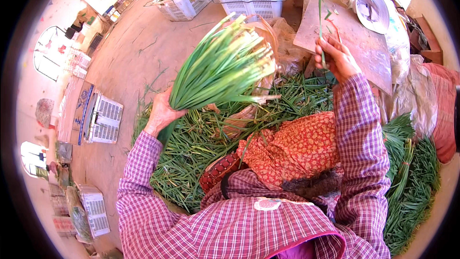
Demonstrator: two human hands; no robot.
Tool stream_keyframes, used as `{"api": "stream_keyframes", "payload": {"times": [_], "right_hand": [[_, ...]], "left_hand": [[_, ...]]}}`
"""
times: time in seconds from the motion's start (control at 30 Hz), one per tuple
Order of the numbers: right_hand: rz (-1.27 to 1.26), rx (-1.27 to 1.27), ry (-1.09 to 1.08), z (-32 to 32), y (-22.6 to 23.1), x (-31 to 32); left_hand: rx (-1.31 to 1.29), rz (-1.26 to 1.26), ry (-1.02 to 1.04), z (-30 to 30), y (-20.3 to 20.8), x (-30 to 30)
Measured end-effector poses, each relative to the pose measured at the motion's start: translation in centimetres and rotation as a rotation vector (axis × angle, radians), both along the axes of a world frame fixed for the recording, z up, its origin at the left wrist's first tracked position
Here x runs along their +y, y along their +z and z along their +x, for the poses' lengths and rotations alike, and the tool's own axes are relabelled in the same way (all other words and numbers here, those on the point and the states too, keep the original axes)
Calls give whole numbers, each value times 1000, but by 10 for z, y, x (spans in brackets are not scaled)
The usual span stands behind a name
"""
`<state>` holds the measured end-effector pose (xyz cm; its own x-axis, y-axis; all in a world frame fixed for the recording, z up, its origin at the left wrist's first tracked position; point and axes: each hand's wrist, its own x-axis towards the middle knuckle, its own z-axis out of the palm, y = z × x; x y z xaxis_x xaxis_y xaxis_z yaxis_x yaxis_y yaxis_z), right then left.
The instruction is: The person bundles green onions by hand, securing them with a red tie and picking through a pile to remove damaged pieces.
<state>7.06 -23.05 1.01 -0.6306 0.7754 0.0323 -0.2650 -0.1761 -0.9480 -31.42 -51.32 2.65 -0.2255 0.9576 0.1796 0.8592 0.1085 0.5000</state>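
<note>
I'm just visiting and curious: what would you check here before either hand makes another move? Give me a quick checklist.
1. Left hand grips the green bunch: ok, fingers closed round its leafy part.
2. Bunch is clear of the leaf pile: ok, it is held up above it.
3. Pale stalk ends even: not ok, some stick out.
4. Right hand free: not ok, it pinches a thin green leaf.
5. Red strip held by the right hand: cannot tell.
6. Bunch tied: cannot tell, the left hand hides part.

Bright overall, white glare at the left-hand windows (46, 62), strong fisheye curvature toward black corners.
</note>
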Motion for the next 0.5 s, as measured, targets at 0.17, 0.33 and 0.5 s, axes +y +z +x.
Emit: {"api": "stream_keyframes", "payload": {"times": [0.17, 0.33, 0.5], "right_hand": [[908, -965, -14, 22, -36, -7], [971, -511, -400, -27, 16, -56], [1208, -588, -564, -79, 44, -89]], "left_hand": [[-374, -72, 1, 1, -16, 0], [-292, -30, -23, 11, -15, 3], [-193, -3, -38, 21, -20, 8]]}}
